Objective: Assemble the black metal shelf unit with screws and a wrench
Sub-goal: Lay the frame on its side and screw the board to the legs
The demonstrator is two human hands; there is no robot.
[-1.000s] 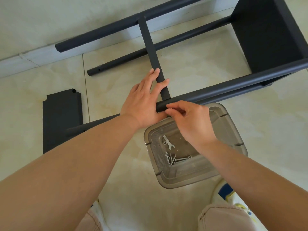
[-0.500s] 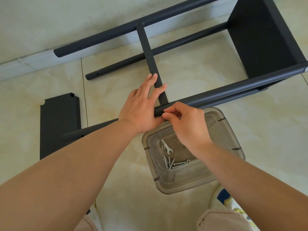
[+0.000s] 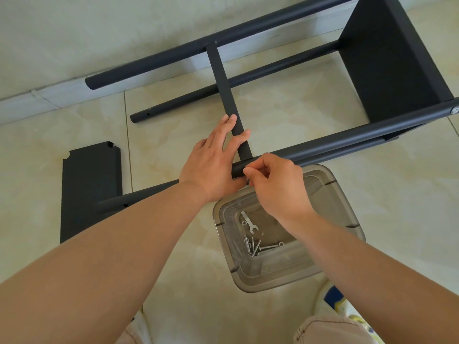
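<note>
The black metal shelf unit lies on its side on the glossy beige tile floor, filling the upper half of the frame and close to the pale baseboard at the upper left. Its round matte tubes run diagonally; a flat crossbar joins the far tube to the near tube.

The left hand lies over the near tube at frame centre, fingers straight and spread on both sides of the crossbar. The right hand, touching it, has curled fingers pinching something small against the end of this tube; what it pinches is hidden.

Just below the hands stands a smoky transparent plastic box with rounded corners, holding a small silver wrench and several screws. A loose flat black panel with notched corners lies at the left. Open floor remains at the right and lower centre.
</note>
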